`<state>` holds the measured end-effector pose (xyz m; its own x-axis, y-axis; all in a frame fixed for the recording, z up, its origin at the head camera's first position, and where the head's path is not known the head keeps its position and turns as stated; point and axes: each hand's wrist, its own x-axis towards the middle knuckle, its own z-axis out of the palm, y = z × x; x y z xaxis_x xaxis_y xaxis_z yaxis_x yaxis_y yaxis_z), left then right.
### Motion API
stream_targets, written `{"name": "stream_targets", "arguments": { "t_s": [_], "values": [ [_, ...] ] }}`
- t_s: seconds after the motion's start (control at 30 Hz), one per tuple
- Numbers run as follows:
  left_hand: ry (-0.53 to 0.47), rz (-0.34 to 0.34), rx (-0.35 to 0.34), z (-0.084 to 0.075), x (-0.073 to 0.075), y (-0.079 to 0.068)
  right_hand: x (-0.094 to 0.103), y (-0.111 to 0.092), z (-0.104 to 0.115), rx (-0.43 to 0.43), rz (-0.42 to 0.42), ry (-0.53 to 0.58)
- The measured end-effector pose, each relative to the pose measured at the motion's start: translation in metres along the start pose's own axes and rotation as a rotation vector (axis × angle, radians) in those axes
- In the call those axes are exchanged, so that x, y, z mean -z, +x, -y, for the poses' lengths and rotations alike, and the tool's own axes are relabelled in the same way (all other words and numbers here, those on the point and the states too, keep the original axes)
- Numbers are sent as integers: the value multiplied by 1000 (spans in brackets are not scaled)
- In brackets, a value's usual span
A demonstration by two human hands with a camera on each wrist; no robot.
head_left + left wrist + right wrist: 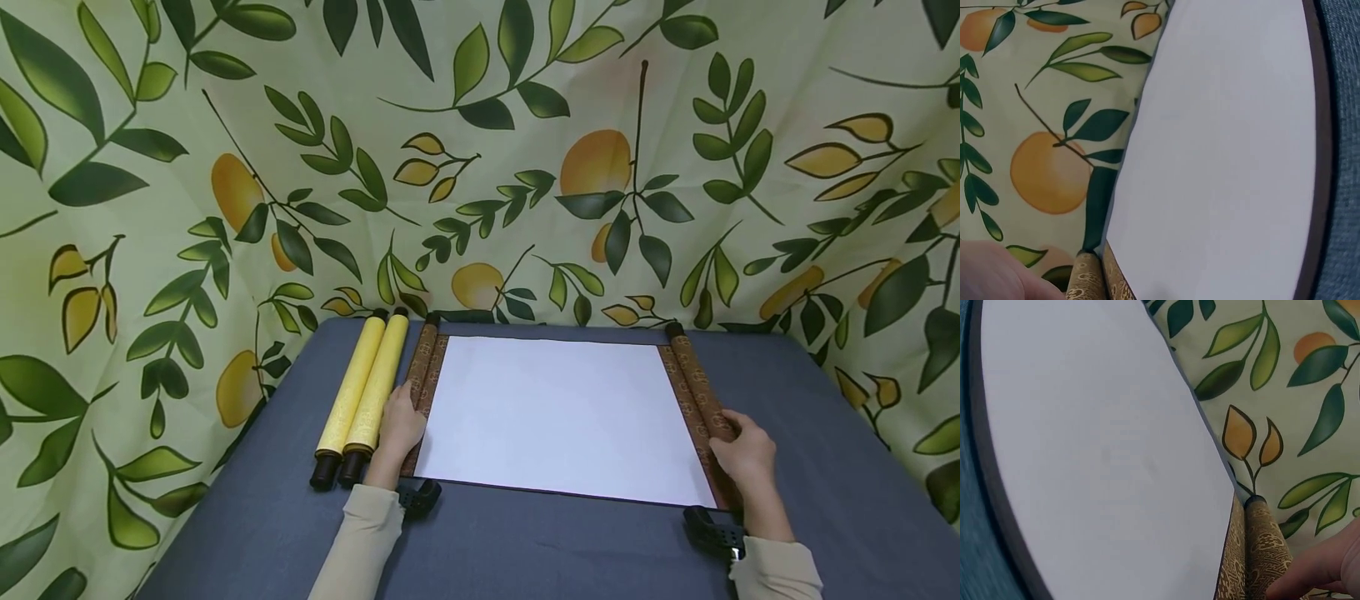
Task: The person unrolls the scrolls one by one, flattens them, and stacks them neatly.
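Observation:
A hanging scroll lies unrolled, its blank white sheet [555, 417] framed at both sides by brown patterned borders. My left hand [402, 423] holds the brown left roll [422, 350] near its middle. At the opposite side, my right hand [746, 450] grips the right roll [693, 375], thumb on its inner side. In the left wrist view, part of the hand [997, 275] shows beside the roll [1087, 278]. A finger of the right hand [1325, 565] lies across the roll [1266, 540] in the right wrist view.
Two yellow rolled scrolls [352, 379] with dark end knobs lie side by side, just left of the left hand. Everything rests on a table with a blue-grey cloth [555, 550]. A leaf-and-fruit patterned curtain [480, 200] rises behind the table's back edge.

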<state>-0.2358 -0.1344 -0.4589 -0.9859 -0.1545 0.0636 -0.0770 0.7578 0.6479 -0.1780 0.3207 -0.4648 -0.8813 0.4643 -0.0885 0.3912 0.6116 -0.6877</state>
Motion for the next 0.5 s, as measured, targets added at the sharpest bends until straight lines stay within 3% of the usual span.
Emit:
{"name": "stream_targets", "arguments": {
  "t_s": [0.27, 0.5],
  "values": [
    [12, 27, -10, -3, -4, -1, 5, 4, -8, 13, -11, -15],
    [-80, 38, -40, -2, -11, -2, 13, 6, -16, 13, 5, -21]
  ]
}}
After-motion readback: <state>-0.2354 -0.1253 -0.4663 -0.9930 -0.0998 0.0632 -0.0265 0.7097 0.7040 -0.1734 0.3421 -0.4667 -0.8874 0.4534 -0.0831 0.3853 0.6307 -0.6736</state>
